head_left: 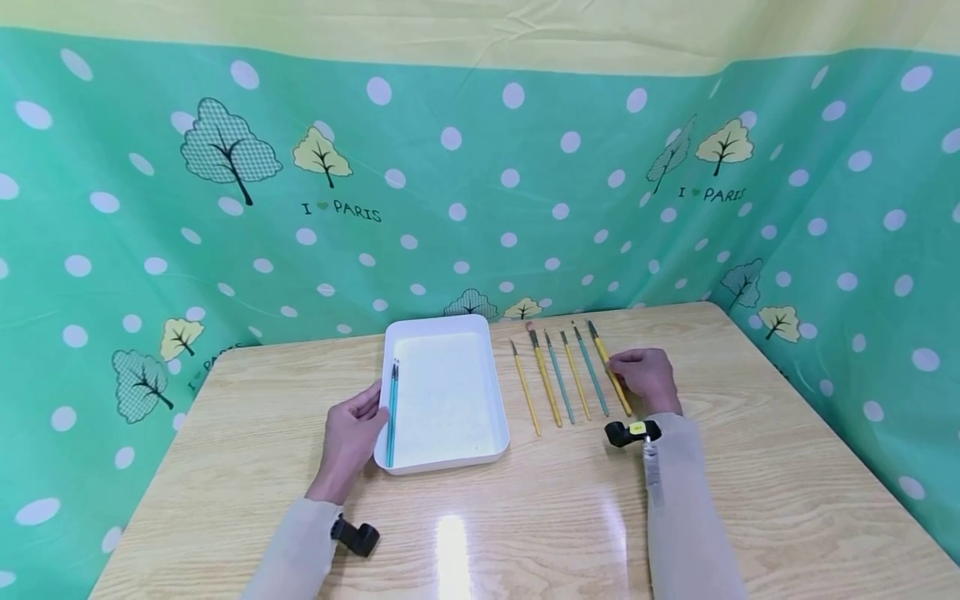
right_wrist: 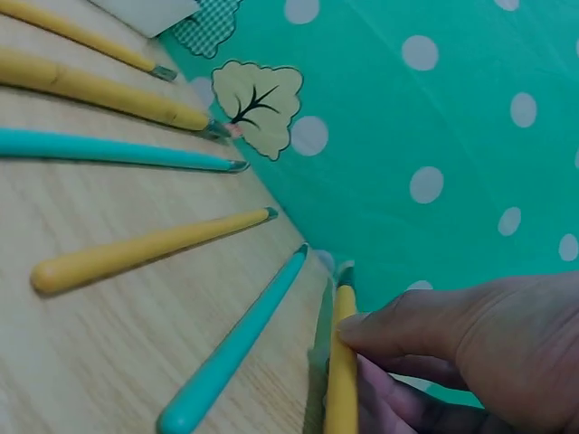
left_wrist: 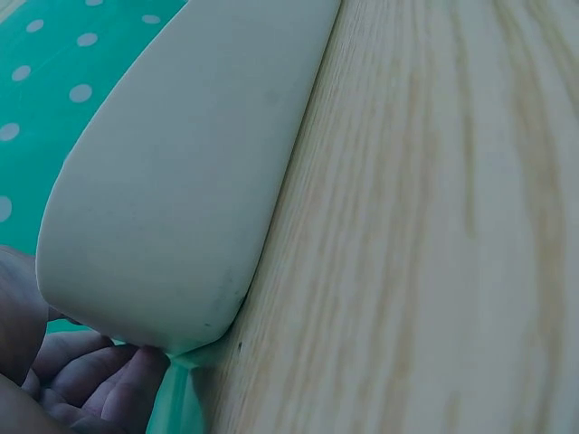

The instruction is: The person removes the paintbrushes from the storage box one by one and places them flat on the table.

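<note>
A white rectangular tray (head_left: 450,461) stands left of centre on the table, with two teal paintbrushes (head_left: 391,425) lying along its left wall. My left hand (head_left: 354,429) grips that wall, thumb at the rim and fingers curled on the outside; the left wrist view shows the fingertips against the tray's wall (left_wrist: 172,181). At the right end of a row of brushes, my right hand (head_left: 643,377) pinches a yellow paintbrush (head_left: 601,346) between thumb and fingers. The right wrist view shows this yellow brush (right_wrist: 342,362) with the thumb pressed on its handle.
Between tray and right hand lie several more paintbrushes, bristle ends toward the back: a thin yellow one (head_left: 527,390), a thicker yellow one (head_left: 547,383), teal ones (head_left: 591,371) and another yellow one (head_left: 576,377). Behind the wooden table (head_left: 525,517) hangs a green dotted curtain (head_left: 480,192).
</note>
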Tool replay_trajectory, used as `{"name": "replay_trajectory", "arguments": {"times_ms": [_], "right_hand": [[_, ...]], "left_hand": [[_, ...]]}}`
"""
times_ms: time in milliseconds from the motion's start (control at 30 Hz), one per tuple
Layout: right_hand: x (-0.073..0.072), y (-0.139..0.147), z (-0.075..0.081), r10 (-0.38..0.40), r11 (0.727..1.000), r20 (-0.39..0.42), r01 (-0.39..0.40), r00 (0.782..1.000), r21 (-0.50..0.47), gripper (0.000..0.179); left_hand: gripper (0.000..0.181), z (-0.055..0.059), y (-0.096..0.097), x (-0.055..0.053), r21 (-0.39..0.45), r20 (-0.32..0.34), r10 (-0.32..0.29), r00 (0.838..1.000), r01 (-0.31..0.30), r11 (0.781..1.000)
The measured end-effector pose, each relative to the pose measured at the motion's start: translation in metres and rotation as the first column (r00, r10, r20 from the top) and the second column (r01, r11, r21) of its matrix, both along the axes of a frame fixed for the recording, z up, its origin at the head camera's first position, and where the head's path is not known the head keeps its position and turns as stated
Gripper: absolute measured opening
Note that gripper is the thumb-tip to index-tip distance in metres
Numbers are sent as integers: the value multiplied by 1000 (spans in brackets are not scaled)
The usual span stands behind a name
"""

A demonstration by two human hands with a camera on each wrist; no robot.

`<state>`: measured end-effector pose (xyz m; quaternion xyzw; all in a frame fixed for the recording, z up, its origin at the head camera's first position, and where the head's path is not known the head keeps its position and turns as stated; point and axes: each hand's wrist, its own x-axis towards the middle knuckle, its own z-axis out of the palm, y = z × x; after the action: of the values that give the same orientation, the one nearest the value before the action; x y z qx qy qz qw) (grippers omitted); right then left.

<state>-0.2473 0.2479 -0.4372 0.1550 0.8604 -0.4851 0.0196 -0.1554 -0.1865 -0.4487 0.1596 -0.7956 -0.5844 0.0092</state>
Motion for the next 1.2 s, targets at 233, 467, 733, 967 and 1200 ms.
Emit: {"name": "replay_trajectory", "arguments": {"times_ms": [233,467,733,967,1200], "right_hand": [[0,-2,-4,-15,999,-31,16,999,39,28],[0,-3,-6,-38,999,-49,40,998,30,25],[0,-3,-7,-36,998,-72,39,997,48,25],[1,-5,-5,-55,998,-63,54,997,-8,23],[1,-4,-4,-48,999,-57,49,997,17,25]], "left_hand": [[53,0,0,0,-1,-3,-1,1000,1,1000],[53,-1,0,0,4,2,0,1000,0,1000],[53,-1,0,0,1,1,-2,1000,2,1000],[53,-2,0,0,-17,-9,-5,1000,4,1000],[53,-3,0,-1,-18,-15,-5,1000,4,1000]]}}
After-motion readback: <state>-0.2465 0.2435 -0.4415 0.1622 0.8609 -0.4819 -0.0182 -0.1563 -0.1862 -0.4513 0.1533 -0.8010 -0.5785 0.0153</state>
